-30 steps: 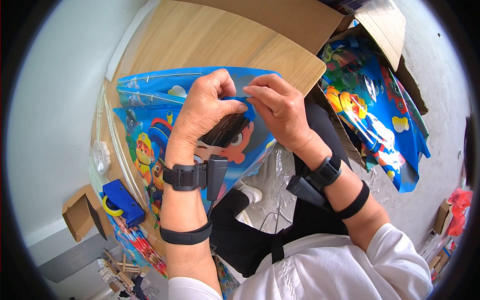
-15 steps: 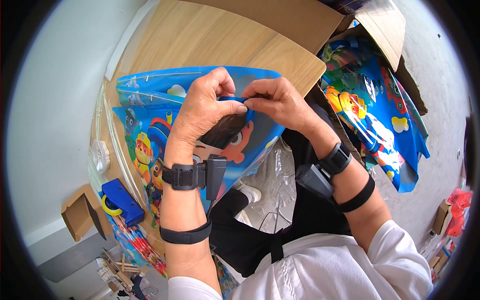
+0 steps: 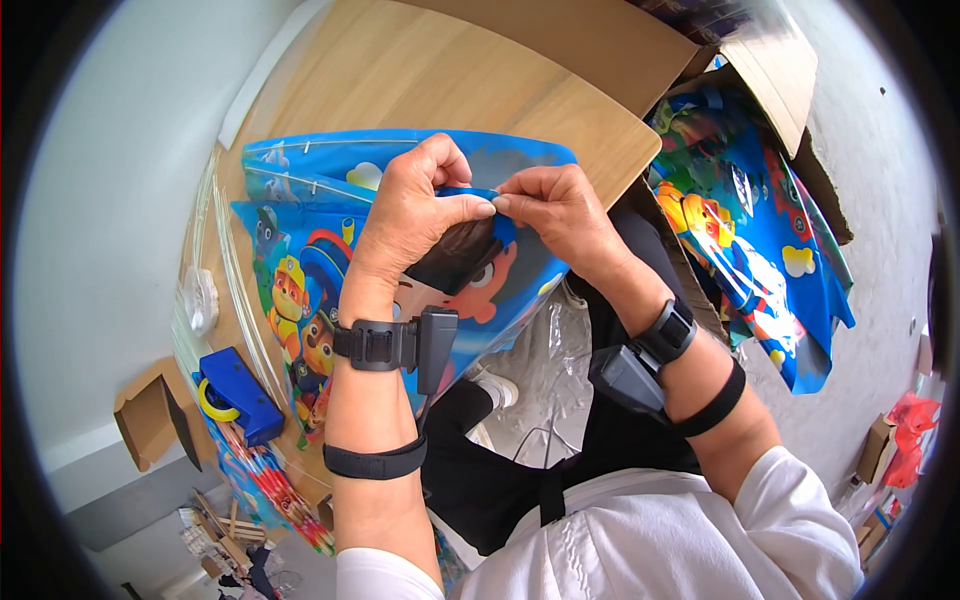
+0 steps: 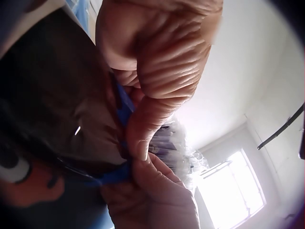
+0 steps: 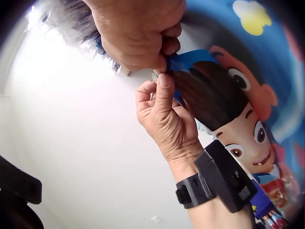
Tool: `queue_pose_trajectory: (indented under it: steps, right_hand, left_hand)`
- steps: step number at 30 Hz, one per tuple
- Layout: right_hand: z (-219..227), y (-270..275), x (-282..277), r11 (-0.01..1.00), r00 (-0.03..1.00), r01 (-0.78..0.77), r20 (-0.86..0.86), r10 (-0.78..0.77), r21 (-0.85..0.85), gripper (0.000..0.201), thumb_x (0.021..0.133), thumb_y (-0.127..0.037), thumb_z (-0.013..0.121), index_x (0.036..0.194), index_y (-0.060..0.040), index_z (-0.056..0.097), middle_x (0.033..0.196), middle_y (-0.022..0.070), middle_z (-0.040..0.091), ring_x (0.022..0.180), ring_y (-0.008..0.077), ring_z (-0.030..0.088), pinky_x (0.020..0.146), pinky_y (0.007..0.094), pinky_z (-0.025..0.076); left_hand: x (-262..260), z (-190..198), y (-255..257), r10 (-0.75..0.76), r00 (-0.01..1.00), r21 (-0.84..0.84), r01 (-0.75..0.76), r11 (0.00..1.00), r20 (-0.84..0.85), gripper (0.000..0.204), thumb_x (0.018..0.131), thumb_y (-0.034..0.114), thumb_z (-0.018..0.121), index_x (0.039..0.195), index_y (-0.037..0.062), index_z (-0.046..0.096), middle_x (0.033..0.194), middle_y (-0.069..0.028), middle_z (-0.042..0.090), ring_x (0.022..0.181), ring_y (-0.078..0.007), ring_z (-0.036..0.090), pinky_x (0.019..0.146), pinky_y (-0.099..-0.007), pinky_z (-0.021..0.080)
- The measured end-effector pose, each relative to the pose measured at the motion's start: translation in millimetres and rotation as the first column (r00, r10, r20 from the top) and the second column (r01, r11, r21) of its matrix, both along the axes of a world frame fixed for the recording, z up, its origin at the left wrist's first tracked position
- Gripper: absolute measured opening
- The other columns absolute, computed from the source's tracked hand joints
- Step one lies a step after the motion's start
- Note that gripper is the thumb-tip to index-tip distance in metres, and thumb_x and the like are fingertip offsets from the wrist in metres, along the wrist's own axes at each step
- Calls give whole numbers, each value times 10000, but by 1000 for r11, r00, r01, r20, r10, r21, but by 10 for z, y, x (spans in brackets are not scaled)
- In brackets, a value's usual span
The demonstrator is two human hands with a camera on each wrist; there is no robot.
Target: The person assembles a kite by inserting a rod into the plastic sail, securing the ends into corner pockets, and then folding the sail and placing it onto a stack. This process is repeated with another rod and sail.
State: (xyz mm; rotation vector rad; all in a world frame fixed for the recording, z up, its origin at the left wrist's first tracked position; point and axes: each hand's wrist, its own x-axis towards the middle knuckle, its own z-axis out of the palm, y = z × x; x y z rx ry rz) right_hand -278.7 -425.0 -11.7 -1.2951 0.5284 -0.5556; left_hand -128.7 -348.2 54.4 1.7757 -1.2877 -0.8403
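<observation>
A thin blue plastic sheet [image 3: 300, 240], printed with cartoon characters, lies over the table and hangs toward the person's lap. My left hand [image 3: 405, 215] pinches a fold of its upper edge between thumb and curled fingers. My right hand [image 3: 560, 215] pinches the same edge just beside it, the two thumb tips meeting. In the left wrist view a blue strip of the fold [image 4: 125, 107] runs under the thumb. The right wrist view shows the folded blue edge [image 5: 190, 58] above a printed dark-haired face. Fingers hide the pinched spot itself.
Thin white rods [image 3: 238, 270] lie along the table's left side, near a blue tape dispenser [image 3: 240, 395] with yellow tape. An open cardboard box [image 3: 690, 265] at the right holds more printed sheets [image 3: 740, 240]. The wooden table [image 3: 450, 75] extends beyond the hands.
My right hand has come in against the left thumb and now pinches the sheet's edge, its fingers lowered. My left hand keeps its hold. The head view has shifted slightly.
</observation>
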Motion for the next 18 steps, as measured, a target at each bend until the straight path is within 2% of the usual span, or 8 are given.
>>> queue_pose_trajectory:
  steps: [4, 7, 9, 12, 13, 15, 16, 18]
  right_hand:
    - [10, -23, 6, 999, 995, -28, -93, 31, 30, 165, 805, -121, 646, 772, 41, 649, 610, 24, 551, 594, 88, 486, 534, 268, 414]
    - [52, -52, -27, 992, 982, -89, -172, 73, -85, 181, 806, -131, 652, 772, 47, 653, 609, 17, 558, 586, 81, 486, 520, 257, 405]
    - [69, -74, -16, 982, 969, -166, -172, 179, 84, 177, 811, -133, 648, 767, 37, 659, 601, 14, 552, 585, 70, 481, 504, 246, 387]
    - [199, -4, -49, 990, 967, -115, -219, 129, 79, 173, 855, -138, 643, 744, -6, 653, 625, -48, 518, 553, 36, 437, 481, 191, 323]
    - [175, -8, -31, 990, 966, -118, -220, 132, 75, 173, 855, -138, 643, 744, -6, 653, 625, -48, 518, 553, 36, 437, 481, 191, 323]
    - [87, -17, 21, 997, 999, -40, -34, 42, 61, 179, 818, -130, 634, 734, 27, 652, 582, 15, 530, 543, 77, 465, 477, 249, 374]
    - [55, -9, 36, 997, 998, -43, -34, 45, 59, 179, 818, -130, 634, 734, 27, 652, 582, 15, 530, 543, 77, 465, 477, 249, 374]
    - [36, 11, 66, 974, 999, -1, -41, -8, -227, 184, 821, -130, 622, 721, 24, 634, 590, 14, 532, 544, 81, 460, 478, 255, 375]
  left_hand:
    - [10, -24, 11, 15, 999, -1, -15, 1000, -51, 308, 635, 11, 784, 766, 33, 506, 696, 0, 502, 671, -83, 490, 619, -232, 455]
    - [19, -50, 28, -9, 1000, -3, 9, 1000, -23, 303, 640, 15, 784, 766, 34, 508, 686, -1, 505, 667, -82, 491, 610, -232, 454]
    - [27, -62, 56, -1, 1000, -16, 1, 1000, -16, 302, 641, 18, 783, 765, 34, 508, 683, -2, 510, 662, -84, 493, 608, -234, 454]
    - [39, -49, 75, -7, 999, -11, 6, 1000, -33, 292, 654, 11, 774, 774, 43, 509, 697, 15, 514, 665, -63, 494, 603, -218, 447]
    - [36, -45, 84, -15, 998, 8, 16, 1000, -57, 284, 666, 3, 765, 783, 52, 511, 714, 33, 514, 672, -41, 492, 601, -199, 440]
    - [20, -37, 84, -26, 999, 11, 26, 1000, -39, 281, 667, 2, 763, 784, 52, 513, 713, 31, 515, 673, -42, 493, 602, -201, 440]
    - [16, -34, 82, -40, 999, 18, 41, 999, -19, 277, 668, 2, 760, 785, 52, 514, 711, 30, 516, 675, -42, 495, 602, -202, 440]
    - [15, -48, 84, -39, 999, -9, 39, 999, 3, 275, 669, -4, 757, 781, 53, 512, 701, 33, 515, 665, -38, 490, 592, -197, 435]
